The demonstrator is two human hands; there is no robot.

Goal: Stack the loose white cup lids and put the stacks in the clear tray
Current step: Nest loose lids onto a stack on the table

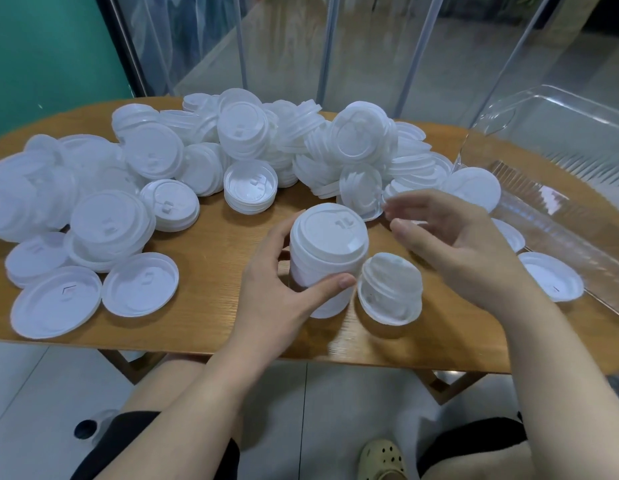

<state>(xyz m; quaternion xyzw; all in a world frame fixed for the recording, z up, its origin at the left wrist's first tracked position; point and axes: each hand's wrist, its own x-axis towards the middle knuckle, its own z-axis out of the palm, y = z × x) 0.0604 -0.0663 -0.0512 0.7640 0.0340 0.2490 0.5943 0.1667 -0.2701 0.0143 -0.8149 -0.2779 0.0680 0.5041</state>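
a tall stack of white cup lids (327, 258) stands near the table's (211, 244) near edge, gripped by the left hand (284, 289). the right hand (450, 244) hovers with fingers loosely spread, holding nothing. a blurred lid (389, 289) tilts just right of the stack. loose lids (204, 157) heap far and left; the clear tray (560, 202) sits right. no writing is readable.

Two hands (266, 285), one clear tray (560, 216), one table (214, 251), perhaps sixty-odd lids (232, 133).
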